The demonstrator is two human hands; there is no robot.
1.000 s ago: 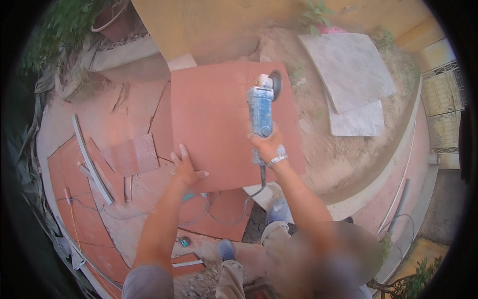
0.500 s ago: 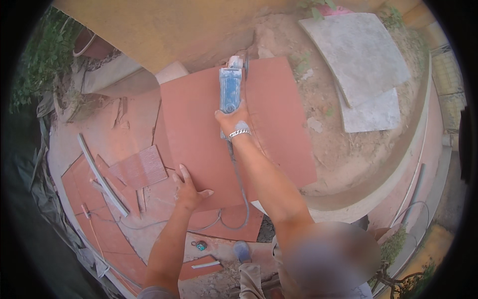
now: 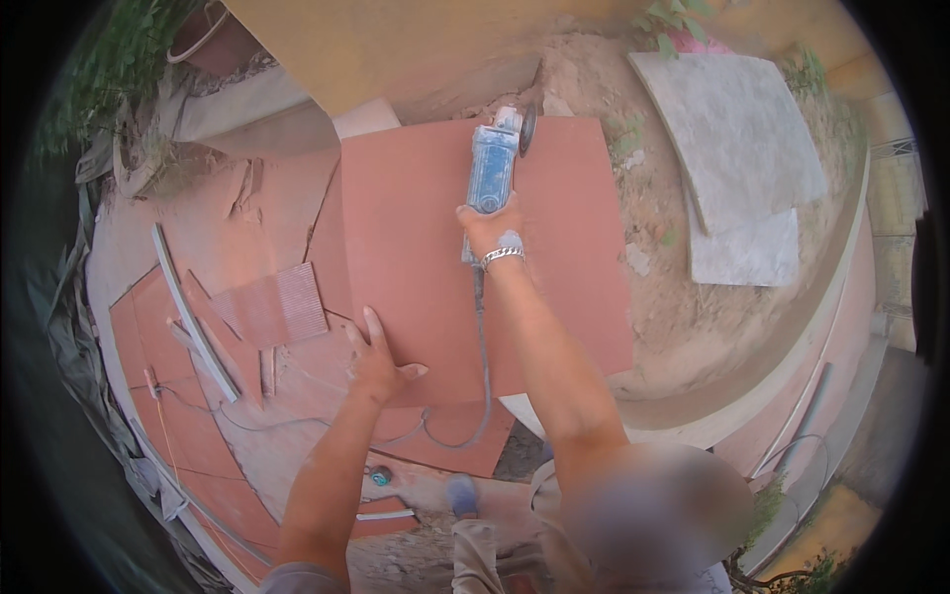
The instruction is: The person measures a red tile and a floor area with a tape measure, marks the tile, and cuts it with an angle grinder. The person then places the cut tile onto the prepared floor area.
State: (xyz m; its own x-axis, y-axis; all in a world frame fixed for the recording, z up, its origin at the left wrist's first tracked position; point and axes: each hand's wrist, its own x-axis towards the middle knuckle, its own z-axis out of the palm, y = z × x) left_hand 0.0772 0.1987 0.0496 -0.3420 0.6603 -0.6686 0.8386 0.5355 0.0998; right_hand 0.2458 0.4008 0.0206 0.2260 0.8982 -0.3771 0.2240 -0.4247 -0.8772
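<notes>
My right hand (image 3: pixel 492 230) is wrapped round the body of a blue angle grinder (image 3: pixel 491 170). Its dark disc (image 3: pixel 527 131) points to the far right, close to the far edge of a large reddish tile (image 3: pixel 426 277). From the grinder's rear a grey cord (image 3: pixel 484 346) runs back over the tile and loops off its near edge. With thumb and fingers spread, my left hand (image 3: pixel 376 364) rests at the tile's near left corner and grips nothing. I cannot tell whether the disc touches the tile.
To the left lie a ribbed tile piece (image 3: pixel 282 305), a long metal strip (image 3: pixel 193 312) and narrow tile offcuts. Two grey slabs (image 3: pixel 737 139) rest on soil at the far right. A curved concrete edge (image 3: pixel 712 421) borders the soil. A small teal round object (image 3: pixel 380 476) lies near my foot.
The grinder has shifted right relative to the tile and turned, showing more of its disc. A line on the tile no longer shows. My left hand stays spread at the tile's corner.
</notes>
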